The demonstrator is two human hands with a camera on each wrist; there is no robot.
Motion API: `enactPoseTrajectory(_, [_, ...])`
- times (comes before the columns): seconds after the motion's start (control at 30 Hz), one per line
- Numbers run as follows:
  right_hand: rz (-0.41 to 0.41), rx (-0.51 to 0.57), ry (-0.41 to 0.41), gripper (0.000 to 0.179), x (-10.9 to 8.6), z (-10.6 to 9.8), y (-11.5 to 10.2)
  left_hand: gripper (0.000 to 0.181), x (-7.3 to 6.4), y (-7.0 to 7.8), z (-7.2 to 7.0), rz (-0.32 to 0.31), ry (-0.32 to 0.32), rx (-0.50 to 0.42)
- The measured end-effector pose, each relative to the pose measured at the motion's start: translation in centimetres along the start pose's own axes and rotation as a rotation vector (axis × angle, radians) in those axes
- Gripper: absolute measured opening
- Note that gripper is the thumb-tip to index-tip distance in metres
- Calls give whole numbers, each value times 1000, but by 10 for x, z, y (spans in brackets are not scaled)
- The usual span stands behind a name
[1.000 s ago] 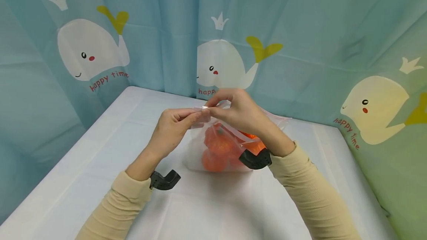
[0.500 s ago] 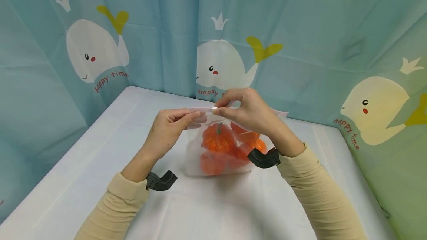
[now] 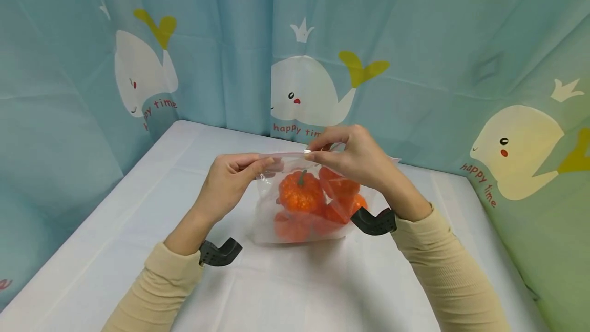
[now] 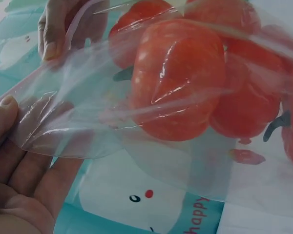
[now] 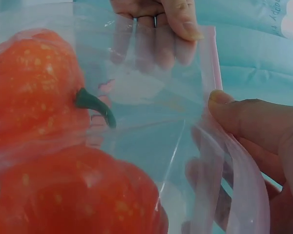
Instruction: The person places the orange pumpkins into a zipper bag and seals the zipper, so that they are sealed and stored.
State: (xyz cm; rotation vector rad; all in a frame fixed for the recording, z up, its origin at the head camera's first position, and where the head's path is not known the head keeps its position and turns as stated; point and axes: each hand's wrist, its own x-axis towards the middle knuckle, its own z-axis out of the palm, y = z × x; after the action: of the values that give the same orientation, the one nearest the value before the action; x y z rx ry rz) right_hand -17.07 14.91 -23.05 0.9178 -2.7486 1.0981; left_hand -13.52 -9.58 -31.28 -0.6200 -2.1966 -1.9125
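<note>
A clear plastic zip bag (image 3: 267, 216) stands on the table with several orange-red pumpkins (image 3: 301, 192) inside, some with green stems. Along its top edge runs a pale pink zip strip (image 5: 217, 63). My left hand (image 3: 230, 183) pinches the left end of that edge between thumb and fingers, the fingers behind the film. Farther right along the strip, the right hand (image 3: 357, 160) pinches it between thumb and forefinger. Between the hands the strip is a single straight line. Past the right thumb (image 5: 222, 97), the two sides of the bag's mouth stand apart in the right wrist view.
A white table (image 3: 258, 291) carries the bag. Blue-green curtains (image 3: 221, 65) printed with whales hang close behind it and at both sides. A black curved mount (image 3: 220, 252) sits on the left wrist, another (image 3: 373, 221) on the right.
My right hand has slid rightward along the zip strip, away from the left hand, which shifted slightly left. The bag's front has straightened and now shows more of the pumpkins.
</note>
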Motion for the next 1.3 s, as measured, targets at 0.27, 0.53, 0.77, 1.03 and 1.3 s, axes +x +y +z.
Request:
enactPoseTrajectory(0.27, [51, 113, -22, 10, -4, 2, 0, 25, -4, -3, 1, -18, 10, -15])
enactPoseTrajectory(0.53, [63, 127, 11, 21, -4, 11, -6, 26, -6, -3, 2, -20, 11, -58])
enactPoseTrajectory(0.77, [55, 98, 58, 19, -9, 11, -3, 26, -7, -4, -3, -17, 11, -37])
enactPoseTrajectory(1.03, [49, 75, 83, 18, -14, 6, 4, 26, -7, -6, -6, -5, 6, -32])
enactPoseTrajectory(1.3, [26, 54, 113, 17, -19, 2, 9, 25, -8, -6, -9, -8, 24, 22])
